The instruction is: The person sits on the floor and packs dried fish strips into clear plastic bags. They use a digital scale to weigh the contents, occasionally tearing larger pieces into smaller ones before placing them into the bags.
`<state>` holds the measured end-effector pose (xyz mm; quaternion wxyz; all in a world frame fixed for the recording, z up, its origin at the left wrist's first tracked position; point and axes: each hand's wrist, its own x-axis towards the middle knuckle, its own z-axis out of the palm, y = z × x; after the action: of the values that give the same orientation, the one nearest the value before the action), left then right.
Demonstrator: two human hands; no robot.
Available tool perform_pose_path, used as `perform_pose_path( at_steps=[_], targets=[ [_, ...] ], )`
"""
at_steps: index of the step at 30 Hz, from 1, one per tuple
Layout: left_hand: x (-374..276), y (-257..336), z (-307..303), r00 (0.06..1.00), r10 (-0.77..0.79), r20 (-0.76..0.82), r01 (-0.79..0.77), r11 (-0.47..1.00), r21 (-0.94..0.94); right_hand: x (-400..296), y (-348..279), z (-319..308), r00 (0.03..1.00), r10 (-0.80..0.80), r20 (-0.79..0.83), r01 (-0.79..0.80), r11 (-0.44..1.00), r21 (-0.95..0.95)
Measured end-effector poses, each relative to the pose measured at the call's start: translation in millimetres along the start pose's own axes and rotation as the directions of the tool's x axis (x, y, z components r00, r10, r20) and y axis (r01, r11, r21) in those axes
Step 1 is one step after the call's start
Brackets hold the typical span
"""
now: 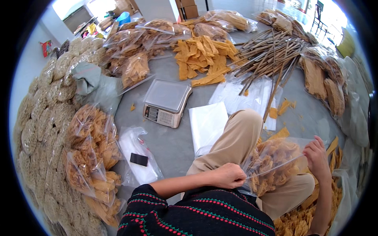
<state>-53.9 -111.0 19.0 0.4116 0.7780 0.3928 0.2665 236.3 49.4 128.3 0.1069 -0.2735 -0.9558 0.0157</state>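
In the head view a clear plastic bag (273, 165) filled with crinkled yellow-brown dried sheets lies across my lap. My left hand (231, 176) is closed on one end of the bag's edge. At the edge's other end, on the right, my right hand (315, 150) pinches the plastic between thumb and fingers. The edge runs taut between both hands. Behind my raised knee are a stack of white plastic sheets (208, 124) and a digital scale (167, 101) with a bare tray. More loose dried sheets (307, 219) lie by my right leg.
Filled bags of dried sheets (91, 159) and a tall heap of packed bags (47, 141) stand at left. A phone (138, 159) rests on plastic bags. Farther off are loose yellow sheets (203, 56), a pile of thin sticks (268, 56) and more filled bags (319, 79).
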Motion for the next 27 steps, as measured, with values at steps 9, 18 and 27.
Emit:
perform_pose_path(
  at_steps=[9, 18, 27],
  targets=[
    [3.1, 1.0, 9.3, 0.996, 0.027, -0.08, -0.034, 0.996, -0.088, -16.0, 59.4, -7.7, 0.98, 0.126, -0.155, -0.138, 0.988, -0.068],
    [8.2, 5.3, 5.0, 0.996, -0.046, -0.07, 0.04, 0.995, -0.096, -32.0, 95.8, -3.6, 0.953, 0.239, -0.189, -0.252, 0.966, -0.051],
    [20.3, -7.3, 20.1, 0.964, -0.251, -0.086, 0.258, 0.963, 0.076, -49.4, 79.9, 20.8, 0.723, 0.636, -0.27, -0.508, 0.754, 0.416]
  ],
)
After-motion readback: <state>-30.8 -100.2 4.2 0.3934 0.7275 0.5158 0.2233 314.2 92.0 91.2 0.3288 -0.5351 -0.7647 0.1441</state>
